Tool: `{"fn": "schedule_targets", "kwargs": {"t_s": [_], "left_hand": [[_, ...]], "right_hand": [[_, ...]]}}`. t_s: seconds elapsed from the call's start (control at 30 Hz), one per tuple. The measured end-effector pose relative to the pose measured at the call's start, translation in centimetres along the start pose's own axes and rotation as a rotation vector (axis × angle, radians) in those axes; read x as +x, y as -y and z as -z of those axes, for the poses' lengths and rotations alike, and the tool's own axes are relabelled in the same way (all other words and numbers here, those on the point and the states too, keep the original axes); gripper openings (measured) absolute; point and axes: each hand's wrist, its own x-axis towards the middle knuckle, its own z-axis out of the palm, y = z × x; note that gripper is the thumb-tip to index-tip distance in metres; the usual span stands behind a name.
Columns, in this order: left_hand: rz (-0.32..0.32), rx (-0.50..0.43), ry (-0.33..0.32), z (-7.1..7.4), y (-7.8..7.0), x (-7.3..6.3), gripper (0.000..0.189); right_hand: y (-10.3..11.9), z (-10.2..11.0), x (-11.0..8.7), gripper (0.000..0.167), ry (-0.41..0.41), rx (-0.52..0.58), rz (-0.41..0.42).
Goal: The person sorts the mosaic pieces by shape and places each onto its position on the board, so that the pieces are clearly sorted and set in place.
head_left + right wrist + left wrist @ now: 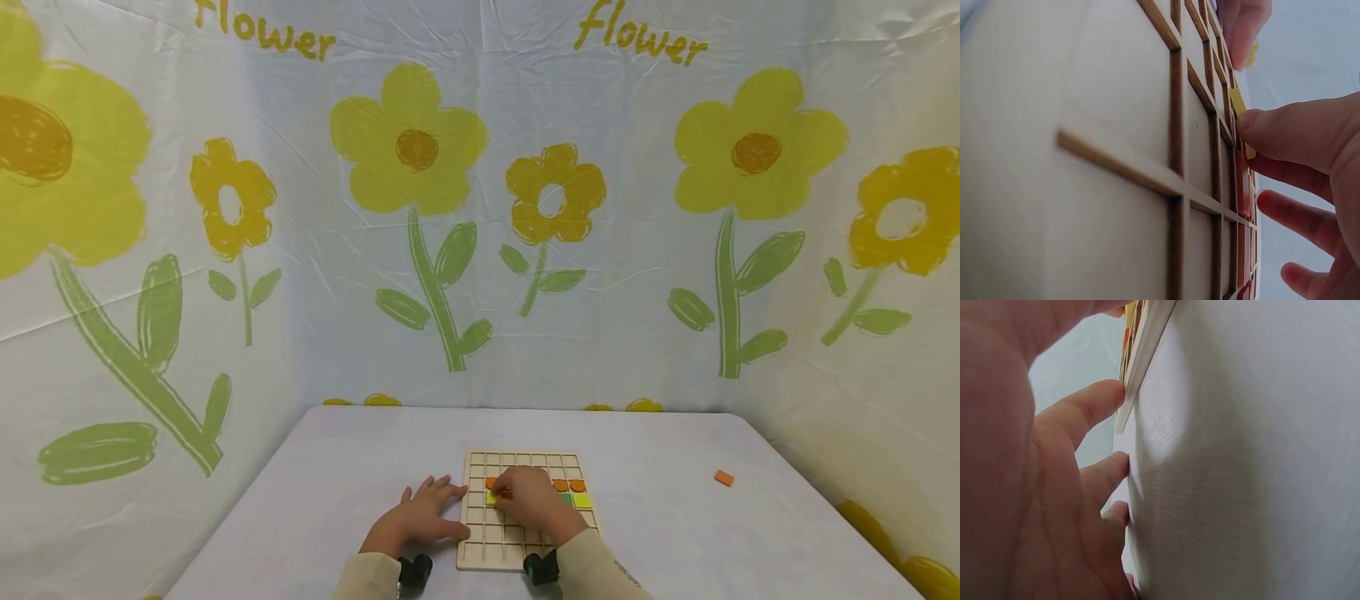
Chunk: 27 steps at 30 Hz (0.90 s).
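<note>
A wooden grid board (pixel 487 554) lies on the table with coloured pieces in its cells. Over its middle, my right hand (pixel 536 500) pinches a yellow tile (pixel 1237 100) with the thumb on its face, close against the grid. Red-orange tiles (pixel 1242 181) sit in cells just below that thumb. My left hand (pixel 420 512) rests at the board's left side with fingers spread, the thumb and index fingertip at the edge (pixel 1141 369) and other fingertips on the table. The right hand hides part of the pieces in the middle rows.
Right of my right hand, the board holds orange discs (pixel 577 485), a green tile (pixel 567 499) and a yellow tile (pixel 582 501). An orange tile (pixel 723 478) lies alone on the table at the right. Flower-printed cloth (pixel 480 333) hangs behind and beside the table.
</note>
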Motion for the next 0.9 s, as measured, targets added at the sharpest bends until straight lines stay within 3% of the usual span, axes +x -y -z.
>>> {"fn": "schedule_targets", "kwargs": {"t_s": [0.9], "left_hand": [[0.013,0.015,0.011,0.06,-0.14,0.09,0.07]], "right_hand": [[-0.08,0.3,-0.37,0.015,0.007,-0.016,0.011]]}}
